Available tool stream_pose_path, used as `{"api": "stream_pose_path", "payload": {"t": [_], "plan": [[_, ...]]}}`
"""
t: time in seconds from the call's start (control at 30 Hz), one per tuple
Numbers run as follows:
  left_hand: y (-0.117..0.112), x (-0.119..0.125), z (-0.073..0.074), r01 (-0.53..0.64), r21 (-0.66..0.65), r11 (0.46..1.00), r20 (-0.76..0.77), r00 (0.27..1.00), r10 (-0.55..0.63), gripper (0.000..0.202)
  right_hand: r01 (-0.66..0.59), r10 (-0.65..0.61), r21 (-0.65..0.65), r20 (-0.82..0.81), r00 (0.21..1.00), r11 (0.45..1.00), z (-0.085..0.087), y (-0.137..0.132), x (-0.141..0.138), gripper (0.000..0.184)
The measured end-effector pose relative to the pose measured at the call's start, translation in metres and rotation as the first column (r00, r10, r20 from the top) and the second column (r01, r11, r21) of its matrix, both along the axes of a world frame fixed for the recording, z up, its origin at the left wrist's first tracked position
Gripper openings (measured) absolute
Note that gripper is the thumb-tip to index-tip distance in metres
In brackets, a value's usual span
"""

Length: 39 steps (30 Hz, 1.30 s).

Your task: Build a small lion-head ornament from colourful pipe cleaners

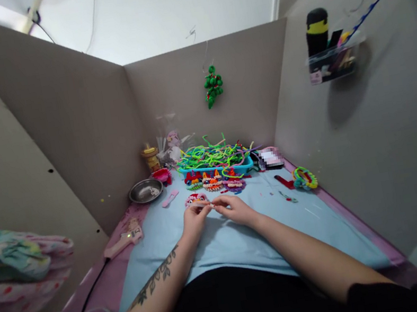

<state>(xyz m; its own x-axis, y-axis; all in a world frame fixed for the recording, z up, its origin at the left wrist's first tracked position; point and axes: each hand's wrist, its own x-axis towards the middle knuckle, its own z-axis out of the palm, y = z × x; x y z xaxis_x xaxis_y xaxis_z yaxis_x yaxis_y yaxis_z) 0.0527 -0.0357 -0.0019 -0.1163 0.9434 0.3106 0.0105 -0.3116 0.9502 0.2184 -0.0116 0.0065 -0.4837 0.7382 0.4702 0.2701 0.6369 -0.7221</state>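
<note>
Pinching at mid-table, head view, clock set on the fingertips, twelve pointing away from the wearer. Left hand: thumb and fingers drawn together, gripping a small pale piece. Right hand: meets it from the three o'clock side, thumb and forefinger closed on the same piece. Its exact shape is too small to make out; it sits just above the blue cloth, between the two sets of fingertips. Just beyond the left hand, toward eleven, a pink-and-red fuzzy figure, partly hidden by the fingers. Three coloured figures in a row near twelve, before a blue tray heaped with fuzzy stems. Metal bowl at ten, pale bits inside; pink strip nearer, same bearing. Glue gun at nine, small light glowing, so likely best treated as hot. Beaded-looking ring close to three. On handling, my judgement: a piece this small wants fingertip pressure only, enough to stop it rolling, not enough to crush it. Steadier if one hand anchors while the other makes small adjustments. Bracing the forearms on the cloth should cut tremor; tilting the piece clear of the thumbs would keep the working edge in sight.
</note>
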Motion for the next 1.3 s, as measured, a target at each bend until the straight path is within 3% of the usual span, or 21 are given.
{"api": "stream_pose_path", "payload": {"t": [0.17, 0.27, 0.37, 0.53, 0.73, 0.93, 1.3], "plan": [[-0.004, 0.001, 0.004, 0.036, -0.059, 0.998, -0.022, 0.999, -0.037, 0.023, 0.047, -0.049, 0.05, 0.033, 0.998, 0.998, 0.003, -0.007, -0.003, 0.018], [-0.006, 0.003, 0.006, 0.052, -0.042, 0.998, 0.004, 0.999, -0.052, 0.031, 0.111, -0.111, 0.089, 0.006, 0.994, 0.99, 0.003, -0.006, -0.002, 0.017], [-0.007, 0.004, 0.007, 0.023, -0.028, 0.999, 0.007, 1.0, -0.023, 0.028, 0.151, -0.15, 0.103, -0.011, 0.989, 0.983, 0.004, -0.007, -0.002, 0.017], [-0.004, 0.003, 0.003, -0.037, -0.013, 0.999, -0.004, 0.999, 0.037, 0.021, 0.168, -0.167, 0.033, -0.026, 0.986, 0.985, 0.004, -0.009, -0.004, 0.021], [-0.002, 0.0, -0.001, -0.014, 0.046, 0.999, -0.07, 0.997, 0.017, 0.015, 0.092, -0.095, -0.085, -0.026, 0.995, 0.992, 0.006, -0.009, -0.005, 0.026], [-0.003, -0.001, -0.002, -0.008, 0.012, 1.0, -0.149, 0.989, 0.01, 0.018, 0.141, -0.14, 0.012, -0.066, 0.988, 0.99, 0.003, -0.008, -0.004, 0.021], [-0.006, 0.003, 0.005, 0.056, -0.012, 0.998, -0.062, 0.996, -0.057, 0.023, 0.242, -0.238, 0.225, -0.046, 0.97, 0.944, -0.002, -0.01, -0.005, 0.013]]}}
